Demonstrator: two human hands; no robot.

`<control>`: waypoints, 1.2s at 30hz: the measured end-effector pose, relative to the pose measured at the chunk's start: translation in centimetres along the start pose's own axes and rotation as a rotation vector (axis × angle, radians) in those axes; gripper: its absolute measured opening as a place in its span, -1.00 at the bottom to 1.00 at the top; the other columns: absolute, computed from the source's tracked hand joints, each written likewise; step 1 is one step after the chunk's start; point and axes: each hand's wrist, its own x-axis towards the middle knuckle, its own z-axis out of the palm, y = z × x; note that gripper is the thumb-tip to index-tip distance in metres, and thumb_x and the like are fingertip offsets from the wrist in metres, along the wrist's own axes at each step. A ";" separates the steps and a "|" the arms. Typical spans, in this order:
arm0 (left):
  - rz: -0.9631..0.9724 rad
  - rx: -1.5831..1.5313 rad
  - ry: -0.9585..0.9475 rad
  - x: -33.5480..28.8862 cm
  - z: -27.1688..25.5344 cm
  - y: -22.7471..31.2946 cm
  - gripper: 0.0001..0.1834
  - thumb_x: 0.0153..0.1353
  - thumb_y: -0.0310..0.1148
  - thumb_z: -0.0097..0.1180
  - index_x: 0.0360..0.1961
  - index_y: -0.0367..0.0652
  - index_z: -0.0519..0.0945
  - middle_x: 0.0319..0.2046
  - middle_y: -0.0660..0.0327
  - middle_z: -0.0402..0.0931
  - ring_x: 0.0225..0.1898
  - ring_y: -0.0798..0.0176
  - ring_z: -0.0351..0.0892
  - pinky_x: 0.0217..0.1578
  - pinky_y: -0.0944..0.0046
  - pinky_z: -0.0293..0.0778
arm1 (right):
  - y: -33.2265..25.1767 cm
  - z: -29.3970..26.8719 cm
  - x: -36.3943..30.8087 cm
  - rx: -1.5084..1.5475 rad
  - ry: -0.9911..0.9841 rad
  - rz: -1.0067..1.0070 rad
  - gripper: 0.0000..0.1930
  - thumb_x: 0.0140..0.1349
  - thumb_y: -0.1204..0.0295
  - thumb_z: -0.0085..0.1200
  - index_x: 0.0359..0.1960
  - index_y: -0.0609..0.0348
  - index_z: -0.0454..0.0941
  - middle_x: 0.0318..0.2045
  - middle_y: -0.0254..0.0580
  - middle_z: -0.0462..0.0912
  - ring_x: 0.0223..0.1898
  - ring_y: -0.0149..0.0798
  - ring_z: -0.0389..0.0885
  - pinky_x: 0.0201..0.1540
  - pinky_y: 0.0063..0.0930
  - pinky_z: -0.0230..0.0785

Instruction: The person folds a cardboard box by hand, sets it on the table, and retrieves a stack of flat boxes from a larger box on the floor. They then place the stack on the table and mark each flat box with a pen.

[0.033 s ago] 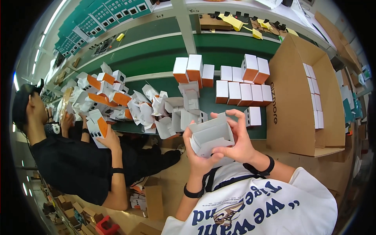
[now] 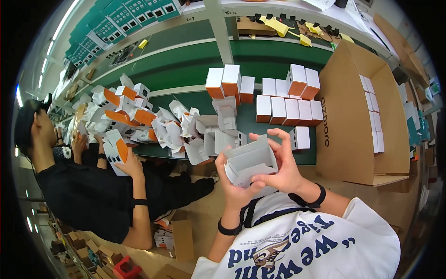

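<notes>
Between my two hands, in front of my chest, is a small white carton [image 2: 249, 160] with its top flaps standing up. My left hand [image 2: 232, 186] is wrapped round its left side, the thumb along the near edge. My right hand [image 2: 286, 167] grips the right side, with the thumb pressed on the near flap and some fingers raised behind. The carton's inside looks grey-white, and its bottom is hidden. Just beyond it on the green bench stand open white cartons [image 2: 197, 151] and a lone closed white carton [image 2: 301, 138].
Closed white-and-orange cartons [image 2: 285, 111] stand in rows at the back. A large cardboard box [image 2: 346, 116] on the right holds more. Opened cartons with orange flaps [image 2: 125, 118] pile up at left, beside a co-worker in black [image 2: 88, 195] holding another carton [image 2: 114, 151]. A shelf post [image 2: 218, 32] rises behind.
</notes>
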 end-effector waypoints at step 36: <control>0.556 0.470 0.196 0.2 1.9 2.3 -0.27 -0.20 0.06 0.69 -0.21 -0.12 0.47 0.07 -0.02 0.40 0.01 0.02 0.59 -0.06 0.10 0.62 | -1.3 0.6 -0.1 -0.124 -0.045 0.006 -0.76 0.28 0.43 0.18 -0.13 0.10 0.37 0.35 0.11 0.30 0.19 -0.17 0.48 0.26 -0.25 0.31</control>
